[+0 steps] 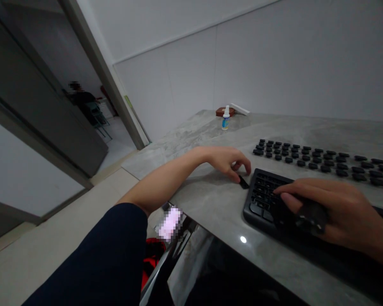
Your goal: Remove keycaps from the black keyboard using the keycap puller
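Observation:
My left hand point(228, 163) is low over the marble-look table, its fingers curled and its thumb against a small, long black keycap point(244, 182). The keycap slants beside the left end of a black keyboard point(268, 208), from which many caps are off. On the right, my right hand point(335, 204) is wrapped round a dark cylindrical tool handle point(311, 216). The tool's tip cannot be made out; the index finger points down at the bare key sockets. Several rows of loose black keycaps point(327, 162) lie behind the keyboard.
A small spray bottle point(225, 119) stands at the back of the table point(207, 195), near a brown box point(221, 112) and a white flat piece point(240, 109). A blurred-out bright screen point(170, 223) is by the table edge. Through the doorway, a person point(84, 100) sits.

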The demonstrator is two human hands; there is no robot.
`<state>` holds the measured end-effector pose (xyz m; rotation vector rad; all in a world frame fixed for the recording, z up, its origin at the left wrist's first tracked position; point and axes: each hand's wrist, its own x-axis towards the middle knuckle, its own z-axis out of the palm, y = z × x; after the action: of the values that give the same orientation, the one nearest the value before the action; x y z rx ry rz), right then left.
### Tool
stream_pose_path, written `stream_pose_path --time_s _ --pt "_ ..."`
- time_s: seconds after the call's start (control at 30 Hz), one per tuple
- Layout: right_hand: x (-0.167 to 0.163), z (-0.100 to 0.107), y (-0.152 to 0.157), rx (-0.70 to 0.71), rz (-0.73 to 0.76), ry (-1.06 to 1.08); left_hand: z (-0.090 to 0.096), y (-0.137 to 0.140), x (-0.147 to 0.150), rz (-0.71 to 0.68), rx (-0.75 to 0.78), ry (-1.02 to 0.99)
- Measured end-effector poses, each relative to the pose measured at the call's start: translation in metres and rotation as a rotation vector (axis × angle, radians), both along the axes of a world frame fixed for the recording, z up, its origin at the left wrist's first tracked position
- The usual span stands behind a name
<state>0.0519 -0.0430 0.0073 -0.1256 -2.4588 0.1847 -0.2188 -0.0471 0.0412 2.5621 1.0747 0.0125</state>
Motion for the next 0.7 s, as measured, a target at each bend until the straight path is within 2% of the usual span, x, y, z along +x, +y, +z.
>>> stream_pose_path --time_s 0.1,0.17,0.23,0.27,0.3,0.33,0.37,0.4,0.43,0.47,0.53,0.6,0.7 --pt "-0.002 0.0 -0.001 -0.009 0.006 0.02 0.026 -0.028 0.007 0.082 0.186 -0.016" --pt "-0.003 0.0 -0.002 -0.016 0.004 0.033 0.043 -0.065 -0.001 0.17 0.254 -0.181" --pt "-0.004 -0.001 -0.003 -0.027 -0.01 0.03 0.046 -0.117 -0.03 0.29 0.112 -0.423" --pt "-0.004 -0.001 -0.003 -0.033 -0.019 0.02 0.04 -0.145 -0.053 0.319 -0.054 -0.525" --pt "-0.005 -0.001 -0.003 -0.04 -0.03 0.004 0.028 -0.174 -0.079 0.313 -0.266 -0.585" --pt "-0.005 -0.001 -0.003 -0.044 -0.039 -0.007 0.011 -0.201 -0.106 0.334 -0.513 -0.562" --pt "-0.006 -0.001 -0.003 -0.05 -0.055 -0.023 -0.01 -0.225 -0.131 0.434 -0.74 -0.475" --pt "-0.006 -0.001 -0.003 -0.054 -0.069 -0.037 -0.034 -0.244 -0.151 0.662 -0.853 -0.377" --pt "-0.006 -0.001 -0.003 -0.064 -0.092 -0.038 -0.06 -0.259 -0.165 0.96 -0.828 -0.295" --pt "-0.006 -0.001 -0.003 -0.07 -0.106 -0.048 -0.086 -0.269 -0.17 1.067 -0.803 -0.234" --pt "-0.006 -0.001 -0.003 -0.086 -0.135 -0.051 -0.135 -0.277 -0.158 1.154 -0.788 -0.134" --pt "-0.005 -0.002 -0.003 -0.117 -0.166 -0.036 -0.175 -0.273 -0.125 1.213 -0.734 -0.031" --pt "-0.005 -0.003 -0.002 -0.164 -0.203 -0.013 -0.21 -0.269 -0.077 1.2 -0.623 0.069"
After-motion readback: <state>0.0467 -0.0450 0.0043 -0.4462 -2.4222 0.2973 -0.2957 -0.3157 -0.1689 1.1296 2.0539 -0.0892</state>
